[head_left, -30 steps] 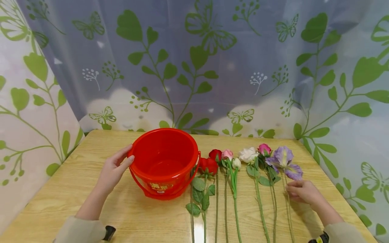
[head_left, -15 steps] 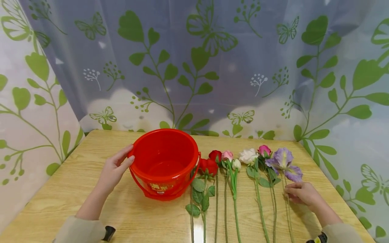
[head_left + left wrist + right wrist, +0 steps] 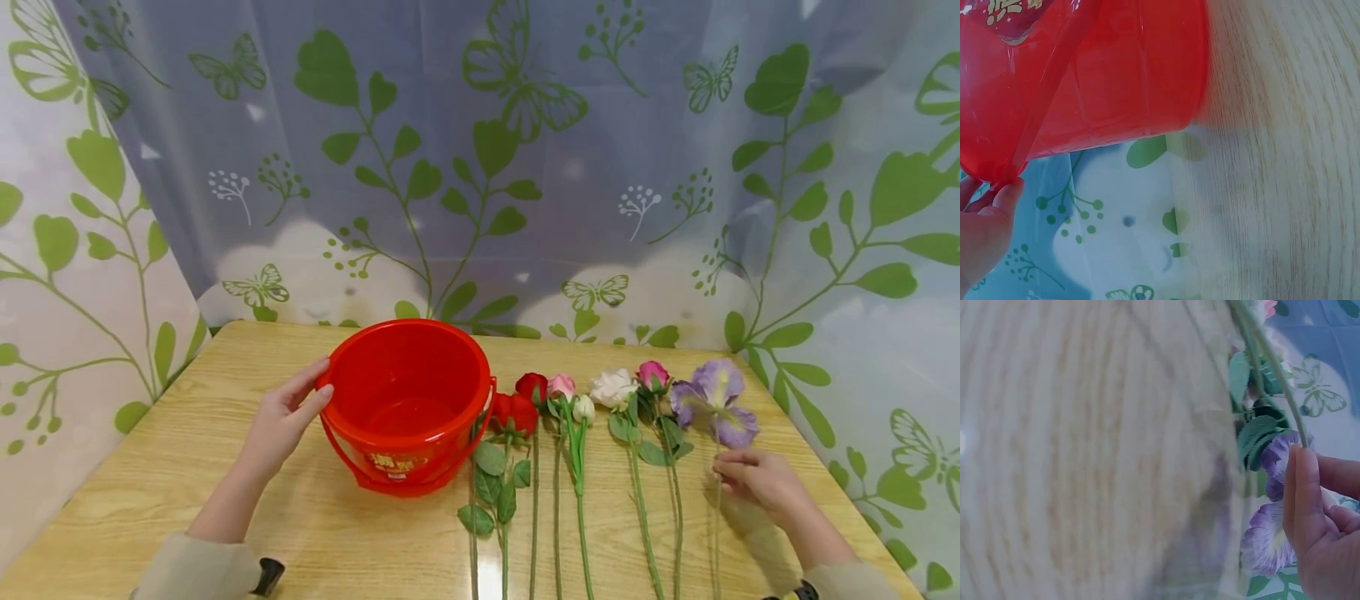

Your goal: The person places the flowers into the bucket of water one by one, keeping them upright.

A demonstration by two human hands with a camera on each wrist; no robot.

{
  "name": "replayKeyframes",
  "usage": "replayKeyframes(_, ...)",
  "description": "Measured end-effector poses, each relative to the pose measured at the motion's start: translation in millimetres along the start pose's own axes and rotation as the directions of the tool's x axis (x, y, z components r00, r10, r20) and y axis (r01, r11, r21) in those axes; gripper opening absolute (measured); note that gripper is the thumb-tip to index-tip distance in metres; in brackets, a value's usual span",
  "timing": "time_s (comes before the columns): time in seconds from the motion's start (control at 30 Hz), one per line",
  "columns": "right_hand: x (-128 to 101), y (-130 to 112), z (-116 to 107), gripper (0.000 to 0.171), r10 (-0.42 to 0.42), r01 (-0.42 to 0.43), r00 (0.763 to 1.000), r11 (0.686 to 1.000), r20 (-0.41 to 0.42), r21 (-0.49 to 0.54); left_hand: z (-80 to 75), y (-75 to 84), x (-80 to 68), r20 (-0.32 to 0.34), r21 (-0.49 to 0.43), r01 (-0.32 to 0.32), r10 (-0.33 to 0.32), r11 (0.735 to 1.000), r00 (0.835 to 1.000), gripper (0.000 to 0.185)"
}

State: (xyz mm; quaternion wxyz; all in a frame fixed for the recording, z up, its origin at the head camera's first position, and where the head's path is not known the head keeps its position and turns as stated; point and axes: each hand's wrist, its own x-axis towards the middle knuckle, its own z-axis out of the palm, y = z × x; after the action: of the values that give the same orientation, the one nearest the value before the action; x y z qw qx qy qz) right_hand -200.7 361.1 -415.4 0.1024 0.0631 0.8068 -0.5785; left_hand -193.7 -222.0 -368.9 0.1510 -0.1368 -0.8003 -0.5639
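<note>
Two hands at work on a wooden table [image 3: 225, 467]. Left hand [image 3: 281, 417] laid against the left wall of the red bucket [image 3: 408, 404], fingers straight and relaxed, thumb up near the rim — touching, not curled round it. Bucket upright, nothing inside, standing left of centre and well in from the near and left table edges; handle folded down along its front. Right hand [image 3: 757, 479] pinching the stem of the purple flower [image 3: 716, 400] just below the bloom, fingertips [image 3: 1300, 481] closed on the thin green stem. Purple flower last on the right of a row of stems — red roses [image 3: 521, 404] touching the bucket's right side, then a pink bud [image 3: 561, 385], a white rose [image 3: 611, 385], a magenta bud [image 3: 652, 373]. Stems laid roughly parallel, running toward the near edge. Bare wood left of the bucket and in front of it; narrow strip only between purple flower and right table edge. Leaf-print curtain [image 3: 480, 167] close behind the far edge.
</note>
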Motion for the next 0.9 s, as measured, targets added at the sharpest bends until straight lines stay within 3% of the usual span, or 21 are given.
replayKeyframes(0.23, -6, -13, -4, 0.033, -0.012, 0.012, 1.000, 0.996, 0.002, 0.087, -0.4, -2.0, -0.1, -0.001, 0.024, -0.005, 0.005, 1.000, 1.000, 0.046)
replayKeyframes(0.4, -6, -17, -11, 0.033, -0.094, 0.088, 0.995, 0.983, 0.026, 0.159, -0.1, -0.1, -0.2, -0.002, 0.015, -0.005, 0.005, 1.000, 1.000, 0.045)
replayKeyframes(0.53, -9, -25, -8, 0.047, -0.140, 0.137, 0.990, 0.981, 0.014, 0.139, 0.3, 2.3, -0.6, -0.005, 0.001, -0.004, 0.004, 1.000, 1.000, 0.044)
replayKeyframes(0.63, -14, -37, 1, 0.047, -0.141, 0.142, 0.990, 0.982, -0.015, 0.123, 0.5, 3.9, -1.0, -0.007, -0.013, -0.004, 0.004, 1.000, 1.000, 0.044)
replayKeyframes(0.8, -22, -54, 13, 0.013, -0.146, 0.153, 0.988, 0.967, -0.048, 0.205, 0.9, 4.7, -0.6, -0.012, -0.015, -0.007, 0.007, 1.000, 1.000, 0.043)
replayKeyframes(0.9, -23, -60, 19, 0.016, -0.164, 0.175, 0.984, 0.962, -0.069, 0.211, 0.9, 4.8, -0.3, -0.013, -0.009, -0.006, 0.006, 1.000, 1.000, 0.043)
